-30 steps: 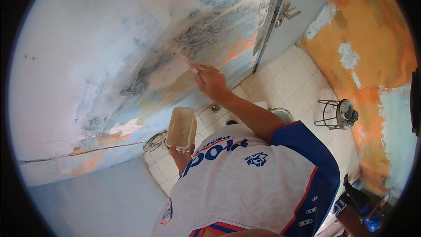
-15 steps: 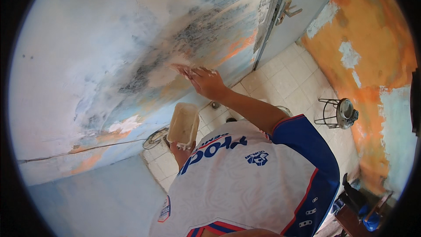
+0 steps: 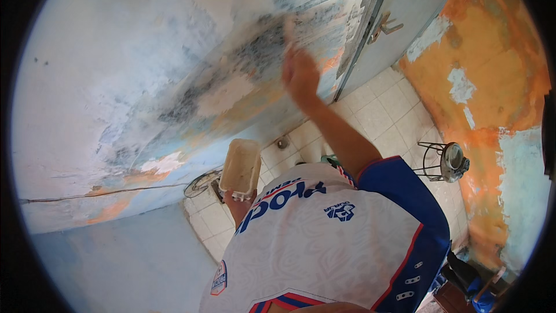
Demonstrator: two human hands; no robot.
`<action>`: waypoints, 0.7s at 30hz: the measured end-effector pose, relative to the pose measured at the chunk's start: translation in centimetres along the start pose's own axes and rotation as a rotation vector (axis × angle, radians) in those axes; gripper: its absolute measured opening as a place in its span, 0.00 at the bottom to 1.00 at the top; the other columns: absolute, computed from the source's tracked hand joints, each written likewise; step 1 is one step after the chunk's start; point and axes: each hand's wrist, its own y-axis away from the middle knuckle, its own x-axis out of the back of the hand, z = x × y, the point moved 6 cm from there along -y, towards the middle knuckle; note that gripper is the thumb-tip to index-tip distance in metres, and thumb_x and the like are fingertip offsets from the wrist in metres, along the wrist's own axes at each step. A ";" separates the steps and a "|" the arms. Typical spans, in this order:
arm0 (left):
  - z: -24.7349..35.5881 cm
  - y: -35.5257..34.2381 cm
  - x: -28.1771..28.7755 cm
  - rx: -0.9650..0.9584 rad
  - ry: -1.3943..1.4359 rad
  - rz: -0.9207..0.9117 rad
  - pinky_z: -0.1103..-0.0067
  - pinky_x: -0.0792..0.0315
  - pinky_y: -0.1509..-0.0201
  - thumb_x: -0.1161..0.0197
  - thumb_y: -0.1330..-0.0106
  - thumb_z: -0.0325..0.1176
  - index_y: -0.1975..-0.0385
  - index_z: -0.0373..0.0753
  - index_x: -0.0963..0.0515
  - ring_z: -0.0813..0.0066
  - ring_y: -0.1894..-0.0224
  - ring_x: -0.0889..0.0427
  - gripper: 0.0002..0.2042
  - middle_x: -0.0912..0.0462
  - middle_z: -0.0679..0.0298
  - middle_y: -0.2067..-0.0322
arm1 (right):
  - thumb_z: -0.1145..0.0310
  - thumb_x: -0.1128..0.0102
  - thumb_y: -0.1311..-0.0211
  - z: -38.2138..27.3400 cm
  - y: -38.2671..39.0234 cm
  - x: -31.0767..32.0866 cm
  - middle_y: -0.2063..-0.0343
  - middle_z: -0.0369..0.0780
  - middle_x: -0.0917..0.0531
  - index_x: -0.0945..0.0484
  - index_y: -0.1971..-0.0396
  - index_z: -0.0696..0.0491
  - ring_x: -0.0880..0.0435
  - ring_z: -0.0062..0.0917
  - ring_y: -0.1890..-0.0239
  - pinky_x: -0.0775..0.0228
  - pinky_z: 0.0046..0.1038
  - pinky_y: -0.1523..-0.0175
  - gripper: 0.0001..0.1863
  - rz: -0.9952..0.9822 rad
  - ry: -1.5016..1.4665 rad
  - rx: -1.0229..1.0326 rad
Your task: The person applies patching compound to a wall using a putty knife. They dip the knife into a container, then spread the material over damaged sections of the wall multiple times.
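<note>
My left hand (image 3: 240, 198) grips the near end of a cream rectangular tub (image 3: 241, 165), with white smears on the fingers. The tub is tilted so that its inside, coated with pale residue, faces up. My right arm reaches out to the patchy wall (image 3: 226, 52), where grey-black stains, white filler and orange areas show. Before the dark stained band, my right hand (image 3: 301, 75) is smeared by motion. Something thin and blurred extends upward from it; I cannot tell whether that is a finger or a tool.
A grey door (image 3: 399, 23) with a metal handle stands beyond the wall's right end. On the tiled floor (image 3: 379, 104) is a metal-legged stool (image 3: 440, 162) with a round container on it. A cable (image 3: 116, 192) runs along the lower wall. An orange, peeling wall (image 3: 492, 69) rises at right.
My right hand has swept up and to the right along the wall, away from the pale patch below the dark stains. My left hand and the tub have barely moved.
</note>
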 end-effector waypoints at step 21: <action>0.6 -3.3 1.1 -0.099 -0.384 -0.253 0.52 0.24 0.49 0.37 0.39 0.49 0.37 0.45 0.38 0.54 0.39 0.31 0.32 0.36 0.58 0.38 | 0.69 0.43 0.34 -6.1 6.0 -1.8 0.66 0.41 0.17 0.23 0.61 0.57 0.18 0.32 0.63 0.26 0.34 0.61 0.07 -0.446 -0.548 -0.297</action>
